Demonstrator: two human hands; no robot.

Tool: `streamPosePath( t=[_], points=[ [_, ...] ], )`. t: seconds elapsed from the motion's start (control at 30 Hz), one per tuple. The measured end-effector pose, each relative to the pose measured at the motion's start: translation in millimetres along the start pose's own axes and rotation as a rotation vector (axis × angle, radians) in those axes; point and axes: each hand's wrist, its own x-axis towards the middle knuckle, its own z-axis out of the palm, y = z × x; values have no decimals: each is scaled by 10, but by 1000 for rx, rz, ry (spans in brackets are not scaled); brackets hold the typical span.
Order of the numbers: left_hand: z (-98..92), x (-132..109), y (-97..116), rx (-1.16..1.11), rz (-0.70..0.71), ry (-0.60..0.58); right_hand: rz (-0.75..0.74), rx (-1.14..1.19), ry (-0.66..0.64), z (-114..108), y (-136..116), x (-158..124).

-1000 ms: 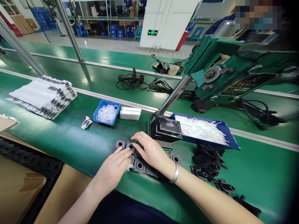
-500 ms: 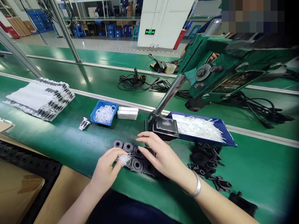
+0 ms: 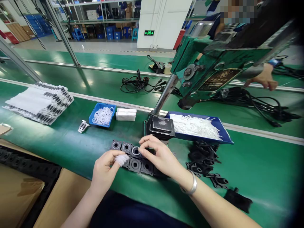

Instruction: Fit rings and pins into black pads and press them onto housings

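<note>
My left hand (image 3: 105, 166) is closed on a bunch of thin white rings (image 3: 122, 160), held above the near row of black square parts (image 3: 135, 165). My right hand (image 3: 159, 153) reaches over the far row, thumb and fingers pinched at the edge of a white ring (image 3: 136, 151) that lies around the hole of a black part. Two more black parts at the far left, one of them here (image 3: 116, 145), have pale rings around their holes. My right hand covers the right end of both rows.
A blue tray of white rings (image 3: 110, 122) and a stack of white strips (image 3: 126, 114) stand behind. To the right are a green press (image 3: 201, 69), a blue bin of white strips (image 3: 225, 134) and a heap of black parts (image 3: 201, 155). Another person's hand (image 3: 264, 77) is beyond the press.
My right hand's fingertips have come down to the third black part in the far row, where a white ring now shows. My left hand stays closed on its rings. Another person's hand has appeared.
</note>
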Motion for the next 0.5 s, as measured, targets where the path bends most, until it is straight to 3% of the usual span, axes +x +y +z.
streamPosePath(
  t=[0.13, 0.27, 0.5],
  points=[
    [-3, 27, -44, 254, 374, -64, -18, -248, -66, 47, 82, -6],
    [113, 65, -16, 505, 738, -179, -61, -381, -39, 130, 107, 4],
    [201, 123, 1, 665, 835, -258, -129, -470, 2, 98, 143, -56]
  ],
)
